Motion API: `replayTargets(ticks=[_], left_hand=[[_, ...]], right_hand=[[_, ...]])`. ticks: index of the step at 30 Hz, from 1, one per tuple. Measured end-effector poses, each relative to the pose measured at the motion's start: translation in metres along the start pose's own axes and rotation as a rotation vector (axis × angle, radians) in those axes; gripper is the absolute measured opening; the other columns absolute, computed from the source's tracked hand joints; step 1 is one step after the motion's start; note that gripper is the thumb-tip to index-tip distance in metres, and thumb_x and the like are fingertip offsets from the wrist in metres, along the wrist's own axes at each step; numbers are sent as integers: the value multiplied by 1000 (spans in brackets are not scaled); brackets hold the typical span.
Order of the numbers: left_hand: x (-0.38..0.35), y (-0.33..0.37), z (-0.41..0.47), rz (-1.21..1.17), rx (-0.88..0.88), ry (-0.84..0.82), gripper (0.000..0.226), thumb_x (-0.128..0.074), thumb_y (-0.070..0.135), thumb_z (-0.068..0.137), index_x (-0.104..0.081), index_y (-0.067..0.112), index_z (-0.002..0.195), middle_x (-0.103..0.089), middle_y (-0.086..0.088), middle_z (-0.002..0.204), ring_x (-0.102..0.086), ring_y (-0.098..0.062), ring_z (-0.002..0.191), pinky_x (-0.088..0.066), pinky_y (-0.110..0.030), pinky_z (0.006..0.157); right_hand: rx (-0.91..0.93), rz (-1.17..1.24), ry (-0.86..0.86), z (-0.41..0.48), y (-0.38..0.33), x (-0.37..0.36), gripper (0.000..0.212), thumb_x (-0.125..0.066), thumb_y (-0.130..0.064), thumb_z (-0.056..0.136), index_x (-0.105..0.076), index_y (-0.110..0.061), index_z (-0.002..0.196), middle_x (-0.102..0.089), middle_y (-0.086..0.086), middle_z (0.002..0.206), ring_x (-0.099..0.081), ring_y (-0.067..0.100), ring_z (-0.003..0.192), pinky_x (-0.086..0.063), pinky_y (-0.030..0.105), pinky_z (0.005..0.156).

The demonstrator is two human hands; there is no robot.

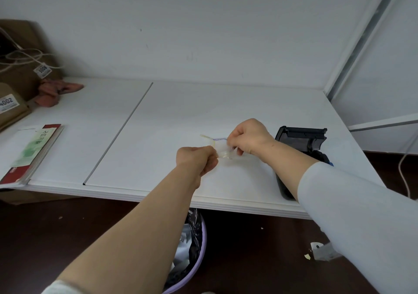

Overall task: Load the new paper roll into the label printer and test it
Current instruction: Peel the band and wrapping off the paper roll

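Clear, crinkly plastic wrapper (pixel 224 152) pinched taut between left hand (pixel 197 159) and right hand (pixel 248 138), both closed on it: featherlight, limp, slippery (probably tear-prone), best gripped at opposite edges.

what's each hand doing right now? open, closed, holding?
Left hand: closed, pinching one end of a clear plastic wrapper.
Right hand: closed, pinching the wrapper's other end, near its thin tear strip.

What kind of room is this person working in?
Probably a storeroom or back office. A plain white table stands against bare walls, brown packages with numbered tags are stacked at the left, and a black label printer sits open on the right. A lined bin stands underneath.
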State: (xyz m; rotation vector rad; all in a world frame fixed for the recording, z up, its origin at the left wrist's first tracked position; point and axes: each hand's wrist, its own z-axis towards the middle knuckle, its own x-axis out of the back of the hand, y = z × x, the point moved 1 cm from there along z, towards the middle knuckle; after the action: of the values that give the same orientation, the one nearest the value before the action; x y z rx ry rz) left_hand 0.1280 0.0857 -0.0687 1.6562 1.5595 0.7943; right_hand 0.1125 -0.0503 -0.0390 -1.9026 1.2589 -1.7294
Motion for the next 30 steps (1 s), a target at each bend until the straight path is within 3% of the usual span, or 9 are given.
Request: replayTargets(ticks=[2,4,8,10,13,18,22,26,30], left_hand=[[-1,3,1,19,-17,46,14,-59,-2,78,-56,4,65,-56,-6,61,-53,-8,27,-56,-32,82],[0,6,2,-16,-13,67,13,-53,-4,83,-58,6,76,-59,-5,68,-56,-8,28,-55,-28,76],[0,8,6,-86,-20,51,34,-51,-14,84,-59,7,109,-61,-10,85,-61,-18,50,-56,-24,73],[-3,7,6,-43,-58,36,24,-59,-10,82,-65,3,101,-61,-11,88,-58,-19,57,-57,-28,80],[-3,5,5,-6,-91,49,9,-68,4,82,-66,2,90,-59,-7,70,-56,-17,56,-57,-32,85],[4,13,8,1,-175,116,12,-59,10,89,-61,10,77,-60,-7,71,-54,-16,54,-51,-22,56],[6,28,2,28,-322,162,9,-60,7,84,-68,12,86,-58,1,66,-50,-10,51,-40,-17,44],[1,39,-4,-67,-342,152,13,-66,2,79,-71,8,90,-58,-1,62,-49,-12,49,-45,-16,48],[-6,33,-10,-109,-270,17,6,-62,1,79,-67,5,80,-57,-7,65,-50,-19,56,-49,-21,55]], right_hand=[[-5,17,69,2,1,4,22,-59,-3,76,-61,-15,57,-68,11,68,-57,20,58,-41,22,52],[-10,36,118,3,2,8,20,-56,-1,76,-63,-14,62,-64,8,61,-58,22,59,-40,21,50],[-10,78,113,3,4,9,32,-47,0,83,-67,-12,105,-65,8,76,-58,17,49,-39,17,43],[-33,103,93,3,4,6,25,-48,-2,84,-69,-6,97,-63,8,62,-58,22,51,-46,22,49],[-45,188,74,1,3,5,7,-62,-1,79,-69,-2,80,-63,9,57,-63,26,57,-56,30,63],[-1,186,146,1,3,11,18,-68,-14,81,-60,-12,65,-60,6,63,-61,23,60,-52,32,57],[-82,341,131,-2,0,13,14,-62,-11,83,-59,2,78,-54,12,79,-55,25,67,-57,39,77],[-151,513,41,-11,3,11,15,-56,-7,89,-54,-8,73,-59,14,77,-63,26,59,-58,35,65],[-144,411,83,-14,21,8,21,-55,-1,87,-57,-10,68,-61,14,71,-58,22,53,-57,33,59]])
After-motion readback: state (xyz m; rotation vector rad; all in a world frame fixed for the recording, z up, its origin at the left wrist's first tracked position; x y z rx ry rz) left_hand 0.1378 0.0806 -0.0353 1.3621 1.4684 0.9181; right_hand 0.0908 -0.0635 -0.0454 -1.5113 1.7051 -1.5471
